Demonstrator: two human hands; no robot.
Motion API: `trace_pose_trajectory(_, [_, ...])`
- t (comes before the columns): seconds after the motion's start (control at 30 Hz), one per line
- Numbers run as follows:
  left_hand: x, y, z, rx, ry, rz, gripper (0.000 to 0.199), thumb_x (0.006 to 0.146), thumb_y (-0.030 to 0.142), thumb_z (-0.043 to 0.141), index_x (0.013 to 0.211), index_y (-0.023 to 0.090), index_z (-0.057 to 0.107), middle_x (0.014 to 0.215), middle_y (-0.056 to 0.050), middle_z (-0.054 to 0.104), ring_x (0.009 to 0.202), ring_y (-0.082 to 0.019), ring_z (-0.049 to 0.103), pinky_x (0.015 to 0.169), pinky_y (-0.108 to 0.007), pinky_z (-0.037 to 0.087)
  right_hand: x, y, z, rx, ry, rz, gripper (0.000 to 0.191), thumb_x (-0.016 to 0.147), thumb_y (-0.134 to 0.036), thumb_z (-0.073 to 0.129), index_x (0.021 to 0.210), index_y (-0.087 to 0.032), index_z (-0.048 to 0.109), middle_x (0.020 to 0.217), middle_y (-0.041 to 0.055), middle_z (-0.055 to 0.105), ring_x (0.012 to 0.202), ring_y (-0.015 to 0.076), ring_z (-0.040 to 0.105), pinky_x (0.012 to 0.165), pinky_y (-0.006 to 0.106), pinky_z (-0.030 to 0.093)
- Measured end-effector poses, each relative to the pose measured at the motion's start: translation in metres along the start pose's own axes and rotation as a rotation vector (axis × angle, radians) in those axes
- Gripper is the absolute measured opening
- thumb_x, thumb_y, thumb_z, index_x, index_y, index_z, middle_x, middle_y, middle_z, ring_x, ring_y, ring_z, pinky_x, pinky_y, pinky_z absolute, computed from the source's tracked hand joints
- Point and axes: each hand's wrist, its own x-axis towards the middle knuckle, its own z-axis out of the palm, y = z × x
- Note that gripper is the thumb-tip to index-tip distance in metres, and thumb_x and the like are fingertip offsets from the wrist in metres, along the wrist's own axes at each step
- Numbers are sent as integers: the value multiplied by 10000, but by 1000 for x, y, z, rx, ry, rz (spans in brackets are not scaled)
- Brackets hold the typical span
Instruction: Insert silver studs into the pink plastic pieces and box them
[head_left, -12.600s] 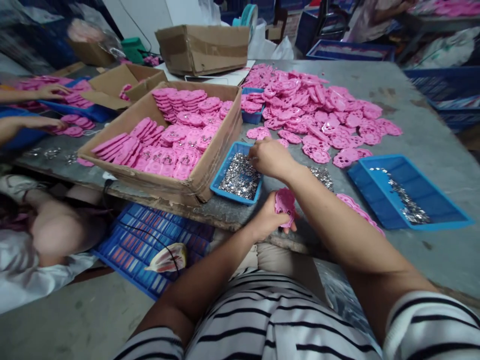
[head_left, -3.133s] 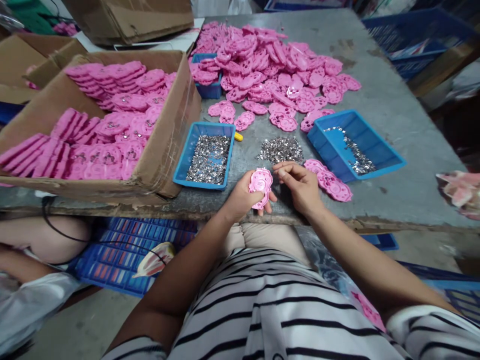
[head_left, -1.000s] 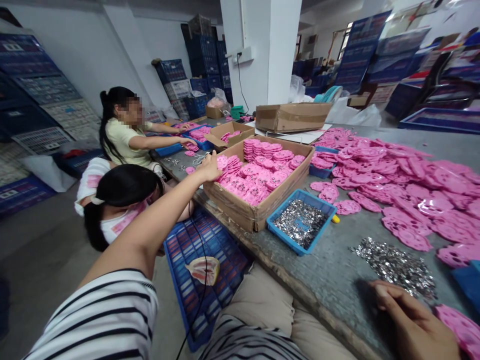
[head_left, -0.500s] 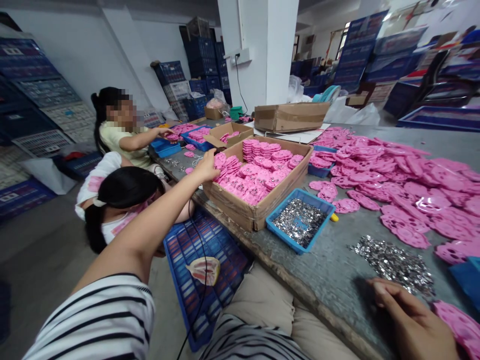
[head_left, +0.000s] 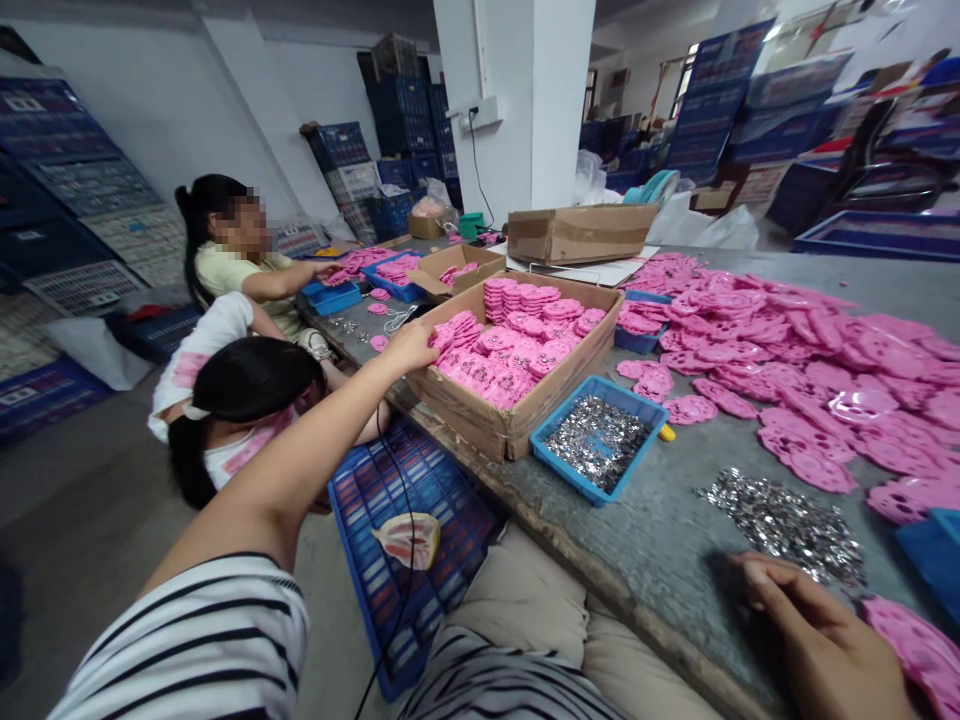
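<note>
Row of pink plastic pieces (head_left: 460, 330), centre of frame in brown cardboard box (head_left: 466, 415), lies immediately right of left hand (head_left: 411, 350), the nearer; fingers bent, grip unclear. Right hand (head_left: 836, 640), lower right, half-curled beside silver metal bits (head_left: 787, 530); contents unclear.

The left arm stretches far out from its striped sleeve, elbow nearly straight, to the left hand (head_left: 410, 348), whose fingers bend forward ahead of the wrist. The right hand (head_left: 832, 640) hangs low, well apart from the left, thumb beside its curled index finger, knuckles up.
</note>
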Motion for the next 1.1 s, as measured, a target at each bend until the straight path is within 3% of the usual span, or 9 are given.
trace_pose_trajectory(0.1, [2,-1,3,23,-19,6,315,774,227,557,1047,145,689,1181,-126,660,1114,-254,591,922,-293,447,0,-1,-1,50,-11,144,247,489,-509,640,563,-280,696,771,72,724,724,295,641,643,401,522])
trace_pose_trajectory(0.2, [3,-1,5,49,-30,-7,278,787,245,553,998,156,711,1134,-114,683,1090,-239,597,895,-273,448,1,-2,-1,94,-30,173,239,467,-497,656,551,-278,698,775,71,719,748,294,637,672,399,519])
trace_pose_trajectory(0.43, [0,2,4,112,-23,-18,249,800,284,535,844,127,724,873,-123,708,939,-255,605,829,-305,452,-2,1,-1,153,-69,33,262,587,-497,678,575,-236,668,741,59,700,706,224,616,662,329,511])
trace_pose_trajectory(0.6, [8,-1,4,121,19,45,208,724,262,572,786,115,705,616,-59,590,865,-251,556,868,-375,450,-6,10,2,164,-58,-47,345,678,-547,651,606,-209,644,737,57,676,660,184,580,629,302,489])
trace_pose_trajectory(0.7, [9,-4,8,111,66,55,228,701,286,578,809,129,703,603,-47,533,835,-256,530,854,-416,459,-4,16,3,146,-72,-51,335,714,-527,613,627,-204,629,687,44,646,601,167,550,584,292,466])
trace_pose_trajectory(0.8, [4,-1,12,57,236,70,336,725,326,560,949,119,700,759,-94,575,878,-278,514,865,-461,453,16,15,3,48,-116,-57,274,765,-459,565,696,-203,632,663,36,643,607,178,574,597,297,475])
trace_pose_trajectory(0.9, [-10,16,11,-117,536,191,410,768,334,555,1102,120,660,977,-137,601,964,-289,511,899,-482,449,55,-5,9,-245,-124,-150,208,816,-310,525,896,-184,672,899,84,715,808,214,644,750,331,504])
trace_pose_trajectory(1.0, [-39,47,0,-282,701,430,429,819,307,567,1211,131,581,1090,-141,583,1032,-272,534,917,-463,471,104,-32,25,-772,-209,-239,348,875,-208,467,1182,-158,623,1196,136,657,1073,240,598,917,347,457])
trace_pose_trajectory(1.1, [-78,80,-13,-335,771,721,467,854,210,568,1309,163,472,1160,-142,555,1096,-243,554,958,-426,476,141,-49,46,-873,-274,-235,334,873,-195,493,1165,-133,642,1251,171,625,1165,270,556,961,349,429])
